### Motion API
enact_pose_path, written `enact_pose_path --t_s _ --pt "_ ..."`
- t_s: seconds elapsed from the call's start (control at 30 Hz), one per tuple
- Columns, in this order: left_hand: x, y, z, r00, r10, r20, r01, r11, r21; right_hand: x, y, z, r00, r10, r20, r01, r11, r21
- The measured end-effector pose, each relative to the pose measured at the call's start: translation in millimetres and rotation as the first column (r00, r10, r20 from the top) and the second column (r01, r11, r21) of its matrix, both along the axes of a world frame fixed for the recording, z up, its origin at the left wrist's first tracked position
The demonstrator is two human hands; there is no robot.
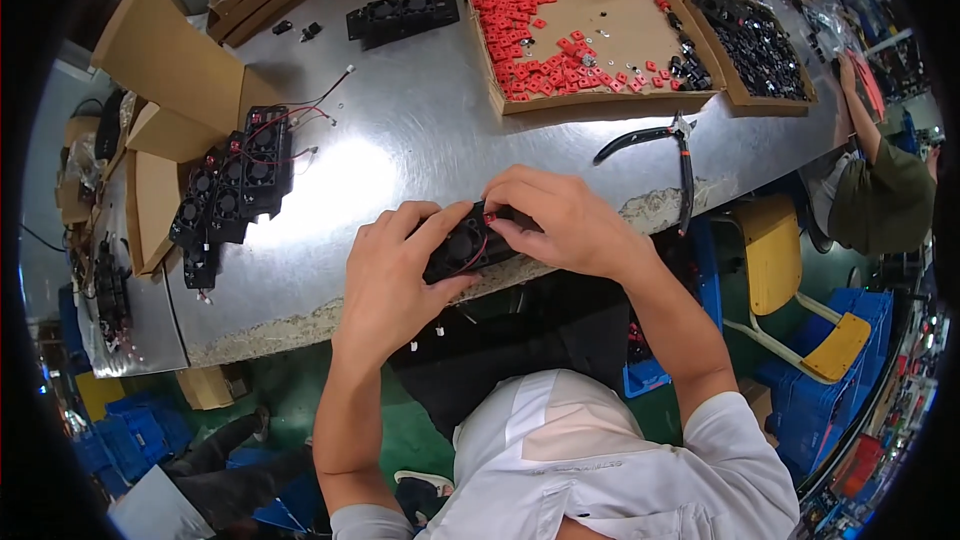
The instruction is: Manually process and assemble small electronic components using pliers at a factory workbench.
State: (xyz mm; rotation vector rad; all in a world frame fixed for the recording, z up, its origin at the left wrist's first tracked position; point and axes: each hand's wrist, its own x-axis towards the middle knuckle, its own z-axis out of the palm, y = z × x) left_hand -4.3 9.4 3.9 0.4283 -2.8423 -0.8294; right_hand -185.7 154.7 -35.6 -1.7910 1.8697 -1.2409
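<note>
A black fan unit (459,248) with thin red and black wires lies at the table's near edge, right in front of me. My left hand (393,265) is closed around its left end, fingers on the far side and thumb on the near side. At the unit's right part, my right hand (551,218) pinches a small red piece (490,219) between thumb and fingers. The right end of the unit is partly hidden under that hand. Two white wire connectors (440,331) hang below the table edge near my left wrist.
Pliers (684,160) with black handles lie to the right. Beyond them stand a cardboard tray (610,105) of small red pieces and a box (765,50) of black parts. Several fan units (262,165) lie left; another (400,15) lies at the back. Someone's arm (860,105) shows far right.
</note>
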Motion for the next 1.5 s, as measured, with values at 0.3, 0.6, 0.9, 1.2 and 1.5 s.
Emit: enact_pose_path --t_s 0.3,0.6,0.9,1.2,1.5 --pt "-2 0 -3 1.000 -0.022 0.000 0.022 0.999 -0.045 -3 -1 -3 0.997 0.003 0.078 -0.001 1.000 -0.020" --pt "-2 -2 -3 1.000 -0.018 0.008 0.019 0.999 -0.039 -6 -5 -4 1.000 0.032 0.002 -0.032 0.999 -0.004" --pt "-1 -1 0 1.000 0.003 0.003 -0.003 1.000 -0.011 -11 -9 4 0.996 0.089 -0.023 -0.088 0.995 0.041" --pt "-1 -3 -3 1.000 -0.016 -0.012 0.015 1.000 -0.022 -9 -7 5 0.998 0.062 -0.014 -0.061 0.996 0.062" --pt "2 -3 -2 1.000 0.000 -0.003 -0.001 1.000 -0.026 -72 -26 46 0.985 -0.147 0.093 0.127 0.972 0.196"
